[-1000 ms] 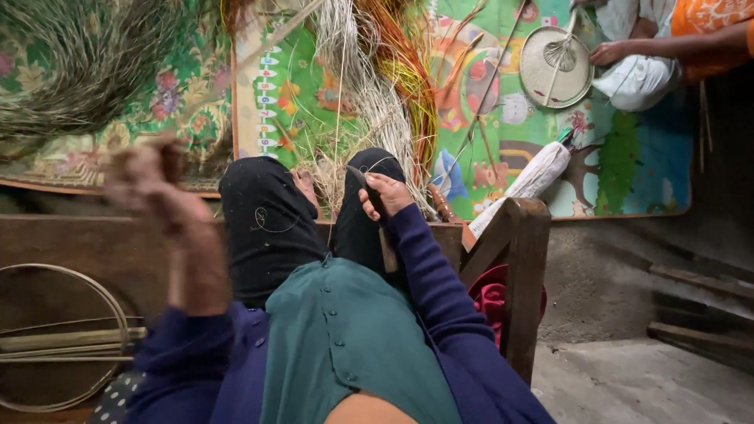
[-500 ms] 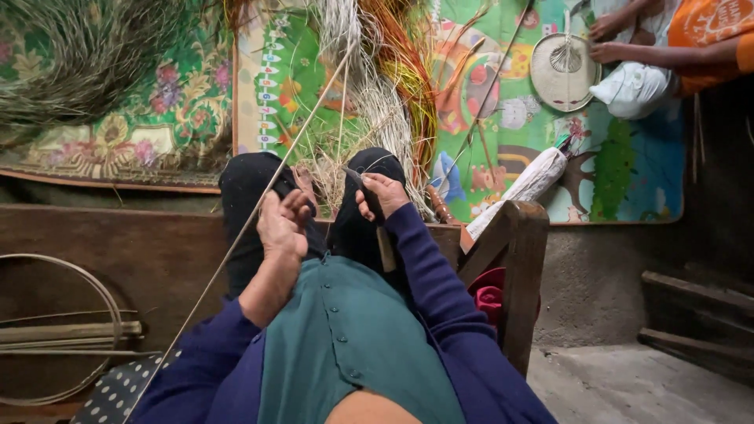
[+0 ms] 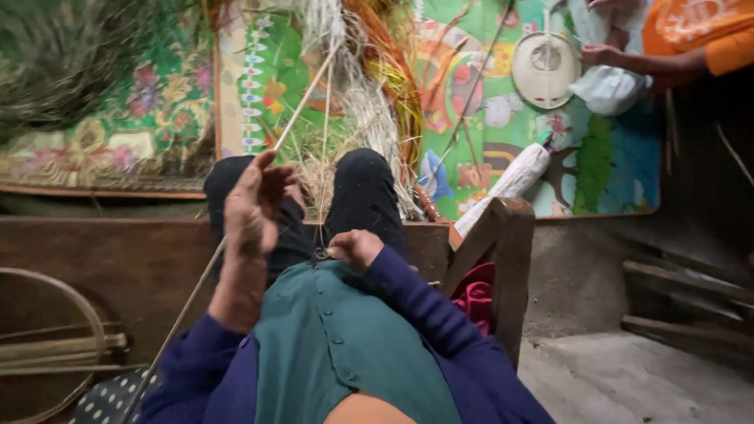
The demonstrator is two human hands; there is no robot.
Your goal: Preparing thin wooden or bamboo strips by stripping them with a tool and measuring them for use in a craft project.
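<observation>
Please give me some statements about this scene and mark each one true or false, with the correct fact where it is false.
1. The left hand holds a long thin cane strip. True.
2. The right hand is raised above the head. False: it rests low, near the lap.
3. A round woven disc lies on the colourful mat. True.
4. The other person's hand grips the wooden chair. False: it is beside the disc, away from the chair.

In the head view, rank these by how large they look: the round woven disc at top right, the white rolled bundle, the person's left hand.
1. left hand, though it is nearest the camera
2. white rolled bundle
3. round woven disc
The bundle and the disc look close in size, so their order is unsure.
</observation>
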